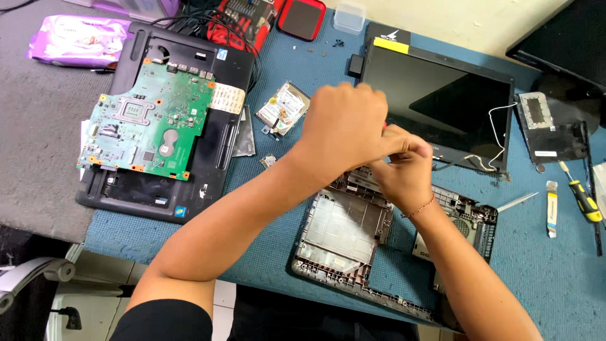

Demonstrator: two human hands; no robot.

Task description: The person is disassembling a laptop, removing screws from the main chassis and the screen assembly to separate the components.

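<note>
My left hand is closed in a fist above the rear edge of a stripped grey laptop base. A sliver of a red tool handle shows at its fingers. My right hand meets it from the right, fingers curled down onto the base's back edge; what they grip is hidden. A detached black screen panel lies just behind both hands, its loose cables trailing beside my right hand.
On the left, a green motherboard rests on a black laptop cover. A hard drive lies by my left hand. A yellow-and-black screwdriver, metal tweezers and a black panel lie right on the blue mat.
</note>
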